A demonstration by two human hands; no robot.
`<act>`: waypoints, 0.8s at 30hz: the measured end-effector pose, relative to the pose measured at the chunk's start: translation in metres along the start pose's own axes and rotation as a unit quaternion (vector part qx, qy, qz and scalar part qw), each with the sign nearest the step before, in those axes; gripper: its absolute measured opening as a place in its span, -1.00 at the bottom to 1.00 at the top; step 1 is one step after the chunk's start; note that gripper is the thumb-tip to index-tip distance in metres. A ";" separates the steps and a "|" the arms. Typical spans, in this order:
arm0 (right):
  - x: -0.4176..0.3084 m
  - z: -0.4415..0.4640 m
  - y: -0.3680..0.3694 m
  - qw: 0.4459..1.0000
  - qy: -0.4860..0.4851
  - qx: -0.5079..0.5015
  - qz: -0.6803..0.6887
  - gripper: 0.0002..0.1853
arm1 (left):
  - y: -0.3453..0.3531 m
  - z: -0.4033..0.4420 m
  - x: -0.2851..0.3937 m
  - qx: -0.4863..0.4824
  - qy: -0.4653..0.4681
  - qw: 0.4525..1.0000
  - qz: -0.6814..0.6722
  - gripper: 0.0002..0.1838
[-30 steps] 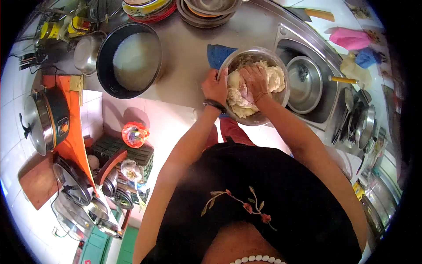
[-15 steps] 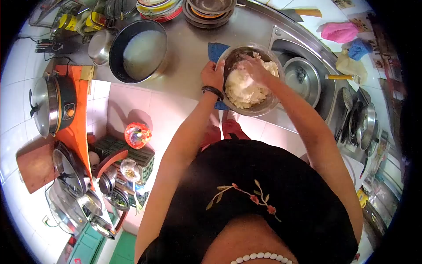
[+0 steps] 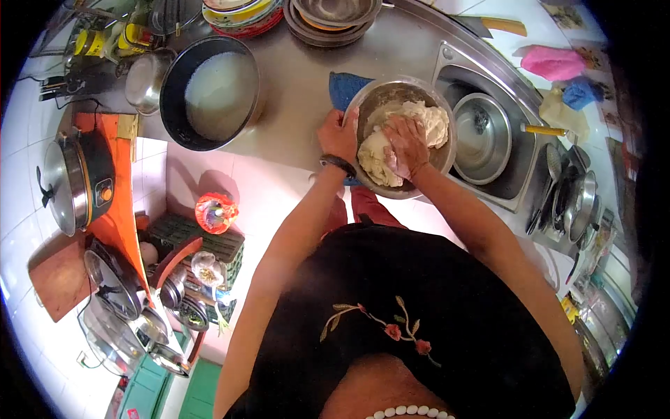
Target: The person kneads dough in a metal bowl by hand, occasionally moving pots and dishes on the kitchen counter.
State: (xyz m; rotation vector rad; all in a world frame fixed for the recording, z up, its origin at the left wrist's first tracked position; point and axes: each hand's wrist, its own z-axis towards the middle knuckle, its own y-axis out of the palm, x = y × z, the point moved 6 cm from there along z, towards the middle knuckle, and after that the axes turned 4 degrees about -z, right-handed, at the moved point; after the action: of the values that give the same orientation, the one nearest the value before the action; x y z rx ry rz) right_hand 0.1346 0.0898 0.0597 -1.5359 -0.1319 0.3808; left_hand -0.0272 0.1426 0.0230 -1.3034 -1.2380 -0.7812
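Note:
A steel bowl [image 3: 447, 155] holds pale, lumpy dough [image 3: 377, 156] and rests on a blue cloth [image 3: 345, 91] at the counter's front edge. My left hand [image 3: 339, 140] grips the bowl's left rim, fingers closed on it. Inside the bowl, my right hand [image 3: 407, 145] presses down on the dough with its fingers spread. The dough shows on both sides of that hand.
Left on the counter stands a dark pot [image 3: 169, 98] of cloudy liquid. Stacked plates [image 3: 244, 21] and bowls [image 3: 328, 35] sit at the back. Right of the dough is a sink [image 3: 520, 164] with a metal basin [image 3: 481, 150]. Utensils [image 3: 555, 181] lie farther right.
My right hand has come down from the bowl's far side onto the middle of the dough since half a second ago. My left hand has kept its grip on the rim. The view has shifted slightly.

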 end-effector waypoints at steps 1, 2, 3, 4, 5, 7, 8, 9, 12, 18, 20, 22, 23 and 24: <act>0.002 0.010 0.004 1.000 -0.004 -0.017 -0.001 -0.53 | 0.000 0.000 0.000 -0.003 -0.004 1.000 0.008 -0.62; 0.003 0.018 0.010 0.999 -0.008 -0.033 -0.001 -0.54 | -0.001 0.000 -0.001 -0.005 -0.007 1.000 0.016 -0.63; 0.002 0.026 0.012 1.000 -0.019 -0.016 0.009 -0.53 | -0.001 -0.001 -0.003 -0.004 -0.008 1.000 0.019 -0.63; 0.002 0.034 0.013 0.999 -0.031 0.002 0.017 -0.53 | -0.001 -0.001 -0.006 -0.002 -0.008 1.000 0.020 -0.63; 0.004 0.042 0.015 0.999 -0.043 0.020 0.024 -0.53 | 0.001 0.001 -0.009 0.000 -0.007 1.000 0.020 -0.63; 0.010 0.055 0.029 0.999 -0.028 -0.031 -0.002 -0.60 | 0.005 0.002 -0.016 -0.006 -0.013 1.000 0.012 -0.62; 0.012 0.059 0.035 0.998 -0.021 -0.056 -0.014 -0.63 | 0.004 0.001 -0.019 -0.009 -0.015 1.000 0.010 -0.62; 0.011 0.063 0.028 0.999 -0.043 0.012 -0.009 -0.67 | 0.002 0.001 -0.014 -0.008 -0.008 1.000 0.025 -0.62; 0.015 0.067 0.035 0.998 -0.035 0.053 0.017 -0.69 | 0.000 -0.002 -0.003 -0.011 0.008 0.999 0.045 -0.62; 0.027 0.045 0.046 0.993 -0.104 -0.055 -0.029 -0.69 | 0.001 0.001 -0.013 0.021 0.057 0.998 0.013 -0.62; 0.050 0.027 0.048 0.979 -0.191 0.066 0.006 -0.73 | 0.003 0.004 -0.017 0.010 0.043 0.999 -0.006 -0.61; 0.013 0.040 -0.030 0.979 -0.038 -0.194 0.043 -0.67 | 0.008 0.004 -0.028 0.013 0.036 0.999 -0.022 -0.61; -0.006 0.045 -0.050 0.957 0.038 -0.286 0.018 -0.60 | 0.006 0.003 -0.024 0.008 0.025 1.000 -0.011 -0.61; -0.013 0.034 -0.056 0.920 0.114 -0.374 -0.007 -0.53 | 0.002 0.001 -0.014 0.004 0.013 1.000 0.000 -0.61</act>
State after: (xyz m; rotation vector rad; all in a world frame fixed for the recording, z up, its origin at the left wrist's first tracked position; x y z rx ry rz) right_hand 0.1205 0.1183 0.1181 -2.3226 -0.1091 0.1318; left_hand -0.0283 0.1405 0.0088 -1.2822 -1.2187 -0.7901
